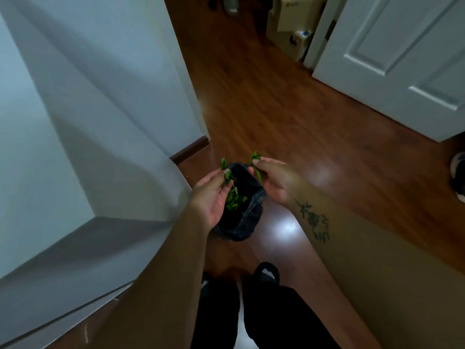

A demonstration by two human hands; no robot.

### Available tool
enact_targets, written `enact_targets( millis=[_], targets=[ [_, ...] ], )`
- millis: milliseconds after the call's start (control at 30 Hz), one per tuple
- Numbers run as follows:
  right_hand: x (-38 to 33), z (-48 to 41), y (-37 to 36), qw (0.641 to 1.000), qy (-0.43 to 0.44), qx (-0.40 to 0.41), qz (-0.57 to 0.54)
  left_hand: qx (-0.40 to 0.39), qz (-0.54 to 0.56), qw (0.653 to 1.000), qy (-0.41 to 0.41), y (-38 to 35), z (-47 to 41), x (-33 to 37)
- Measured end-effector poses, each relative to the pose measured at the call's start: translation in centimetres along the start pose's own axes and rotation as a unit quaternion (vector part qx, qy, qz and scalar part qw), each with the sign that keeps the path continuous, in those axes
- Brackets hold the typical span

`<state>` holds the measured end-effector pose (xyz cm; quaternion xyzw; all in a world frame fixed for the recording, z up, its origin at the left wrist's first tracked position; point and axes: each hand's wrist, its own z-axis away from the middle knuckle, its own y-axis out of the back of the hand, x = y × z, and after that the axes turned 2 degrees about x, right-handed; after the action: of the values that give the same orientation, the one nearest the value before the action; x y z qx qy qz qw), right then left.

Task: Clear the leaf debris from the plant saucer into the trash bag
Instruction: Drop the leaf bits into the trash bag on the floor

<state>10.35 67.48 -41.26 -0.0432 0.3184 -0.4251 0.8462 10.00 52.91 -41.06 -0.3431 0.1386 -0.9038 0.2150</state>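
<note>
A black trash bag [247,217] stands open on the wooden floor below my hands. My left hand [210,197] is over the bag's left rim, fingers loosely curled, with green leaf pieces [227,176] at its fingertips and more leaf debris [234,200] falling or lying just inside the bag. My right hand [270,178] is over the bag's right rim and pinches a few green leaf pieces [256,162] between thumb and fingers. No plant saucer is in view.
A white wall corner [161,137] with a dark baseboard runs along the left. A white door [402,64] stands open at the right, with cardboard boxes [289,28] beyond it. My feet [266,273] are just behind the bag. A shoe [458,175] lies at the right edge.
</note>
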Motion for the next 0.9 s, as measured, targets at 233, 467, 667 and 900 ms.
enact_targets(
  millis=[233, 467, 667, 900],
  targets=[
    [5.8, -7.9, 2.9, 0.989, -0.089, -0.014, 0.115, 0.068, -0.13, 0.989, 0.037, 5.5, -8.8, -5.5],
    [8.0, -11.5, 5.6, 0.984, -0.11, 0.018, 0.139, 0.08, -0.301, 0.949, 0.042, 7.9, -12.6, -7.9],
    [5.5, -7.8, 4.6, 0.993, -0.041, 0.046, 0.104, 0.1, -0.308, 0.946, -0.022, 6.8, -9.8, -5.6],
    [-1.3, 2.5, -0.4, 0.995, 0.036, 0.026, 0.092, 0.052, -0.288, 0.955, -0.057, 0.9, -0.4, 1.3]
  ],
)
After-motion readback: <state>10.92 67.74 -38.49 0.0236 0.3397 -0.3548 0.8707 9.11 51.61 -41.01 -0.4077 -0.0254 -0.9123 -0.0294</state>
